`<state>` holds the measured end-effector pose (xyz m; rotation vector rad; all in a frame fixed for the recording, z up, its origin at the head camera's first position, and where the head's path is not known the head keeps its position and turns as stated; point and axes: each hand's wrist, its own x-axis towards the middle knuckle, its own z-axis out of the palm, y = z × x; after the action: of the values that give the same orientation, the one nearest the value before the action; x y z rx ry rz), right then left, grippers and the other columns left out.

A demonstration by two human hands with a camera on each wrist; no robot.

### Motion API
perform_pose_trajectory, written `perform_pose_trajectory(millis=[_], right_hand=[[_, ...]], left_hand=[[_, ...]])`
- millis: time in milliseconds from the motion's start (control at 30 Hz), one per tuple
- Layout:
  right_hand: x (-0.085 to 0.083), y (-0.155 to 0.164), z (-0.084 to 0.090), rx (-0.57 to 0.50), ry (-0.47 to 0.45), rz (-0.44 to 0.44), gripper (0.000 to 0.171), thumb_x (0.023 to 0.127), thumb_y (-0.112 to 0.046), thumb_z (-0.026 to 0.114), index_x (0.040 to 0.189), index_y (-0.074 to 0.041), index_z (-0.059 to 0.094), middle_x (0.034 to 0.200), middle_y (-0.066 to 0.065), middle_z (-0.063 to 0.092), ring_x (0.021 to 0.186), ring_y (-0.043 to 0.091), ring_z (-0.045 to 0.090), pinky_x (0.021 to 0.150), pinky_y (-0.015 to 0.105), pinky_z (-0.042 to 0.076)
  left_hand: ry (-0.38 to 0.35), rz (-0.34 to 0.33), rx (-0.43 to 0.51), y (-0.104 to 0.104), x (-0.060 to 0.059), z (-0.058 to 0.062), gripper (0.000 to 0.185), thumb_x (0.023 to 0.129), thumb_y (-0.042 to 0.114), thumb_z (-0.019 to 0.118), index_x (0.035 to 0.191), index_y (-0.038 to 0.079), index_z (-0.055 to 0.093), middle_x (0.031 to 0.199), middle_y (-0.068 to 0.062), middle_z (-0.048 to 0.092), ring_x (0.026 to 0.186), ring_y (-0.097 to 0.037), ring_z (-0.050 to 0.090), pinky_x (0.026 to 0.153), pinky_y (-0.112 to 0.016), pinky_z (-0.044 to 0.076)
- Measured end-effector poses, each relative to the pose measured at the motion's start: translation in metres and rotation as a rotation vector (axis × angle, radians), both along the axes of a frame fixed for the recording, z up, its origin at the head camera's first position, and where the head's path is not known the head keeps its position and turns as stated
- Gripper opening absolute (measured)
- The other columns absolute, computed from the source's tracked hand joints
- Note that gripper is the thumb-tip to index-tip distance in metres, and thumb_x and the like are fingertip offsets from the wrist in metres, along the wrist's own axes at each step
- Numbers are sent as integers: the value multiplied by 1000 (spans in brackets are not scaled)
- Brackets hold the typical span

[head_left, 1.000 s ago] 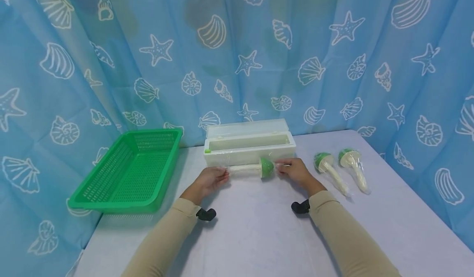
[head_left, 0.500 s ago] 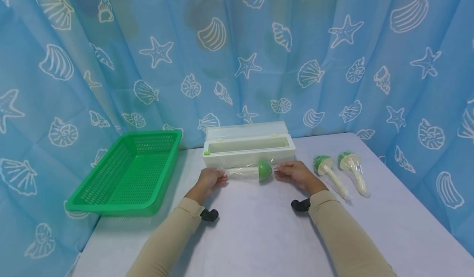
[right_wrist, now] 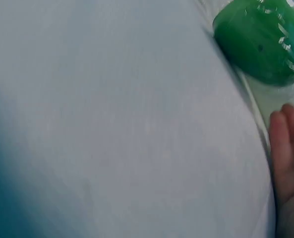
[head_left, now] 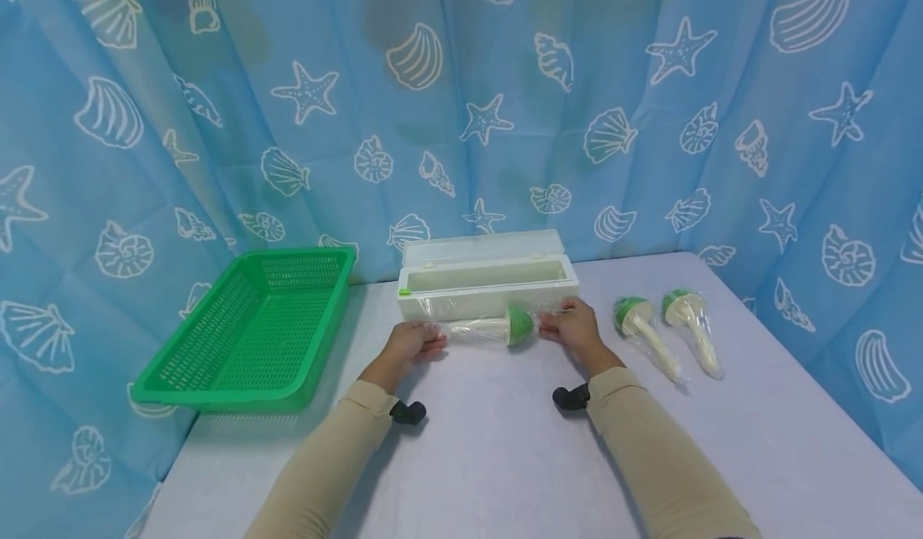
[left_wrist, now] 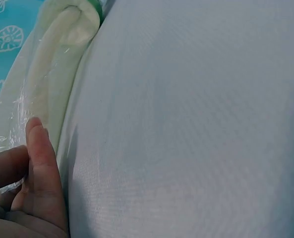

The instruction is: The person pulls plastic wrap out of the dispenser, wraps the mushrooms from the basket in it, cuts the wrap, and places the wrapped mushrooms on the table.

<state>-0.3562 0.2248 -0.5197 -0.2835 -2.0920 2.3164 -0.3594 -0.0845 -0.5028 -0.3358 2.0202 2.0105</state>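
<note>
Just in front of the white cling-film dispenser box [head_left: 487, 286], whose lid stands open, a toy mushroom [head_left: 492, 328] with a green cap and cream stem lies on its side on the pale table [head_left: 505, 459], swathed in clear film [head_left: 440, 315] that runs up to the box. The left hand [head_left: 413, 345] pinches the film at the stem end, fingers curled; the right hand [head_left: 573, 329] grips the film just beyond the cap. The hands are apart, the mushroom between them. To the right of the box lie two wrapped mushrooms [head_left: 667, 332], side by side. Left of the box sits a green mesh basket [head_left: 248, 332]. A blue seashell curtain [head_left: 461, 106] hangs behind the box.
</note>
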Motion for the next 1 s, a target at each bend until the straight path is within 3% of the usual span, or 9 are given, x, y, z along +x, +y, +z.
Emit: perform_pose_trajectory(millis=[100,200,367,500,767,867,1000], right_hand=[[1,-6,1,72,-16,-56,33,88,12,63,94,-2,34,99,27,60,70,20,69,68,34,57],[1,-9,1,118,-19,-58,31,87,12,65,93,0,37,94,25,64,68,21,70,66,34,58],[1,-2,0,82,-5,46,36,89,6,65,117,6,42,101,20,63,76,22,70,74,36,57],[3,10,2,97,2,141,50,95,-5,63,139,3,41,116,21,61,90,22,69,83,37,54],[9,23,17,173,6,263,45,100,-15,56,136,9,44,128,25,54,110,32,62,93,41,49],[7,24,30,316,34,194,45,98,-24,60,129,7,50,125,22,56,108,32,62,90,39,51],[2,23,51,593,97,5,38,95,-32,64,116,0,63,109,16,64,94,29,63,78,38,52]], left_hand=[[-15,-12,-7,-1,-1,-2,24,96,2,59,116,-9,58,93,-16,71,75,-18,70,70,-30,57],[-29,-29,-37,-2,-2,-5,21,96,3,58,114,-7,59,92,-15,71,75,-18,70,69,-30,57],[-52,-37,-75,-5,-2,-3,18,96,6,58,111,-4,60,92,-14,71,74,-18,69,67,-29,57],[-59,-41,-71,-8,-1,4,21,96,9,58,113,-3,61,96,-13,70,76,-19,68,66,-29,56],[-62,-147,-87,-19,4,11,40,97,17,59,132,-2,52,110,-14,68,89,-22,68,75,-32,56],[-47,-149,-153,-28,1,12,41,96,18,61,132,-1,53,113,-15,67,93,-23,66,77,-32,55],[24,-74,-255,-39,-5,17,39,96,25,61,126,0,55,116,-15,63,98,-26,63,81,-33,54]])
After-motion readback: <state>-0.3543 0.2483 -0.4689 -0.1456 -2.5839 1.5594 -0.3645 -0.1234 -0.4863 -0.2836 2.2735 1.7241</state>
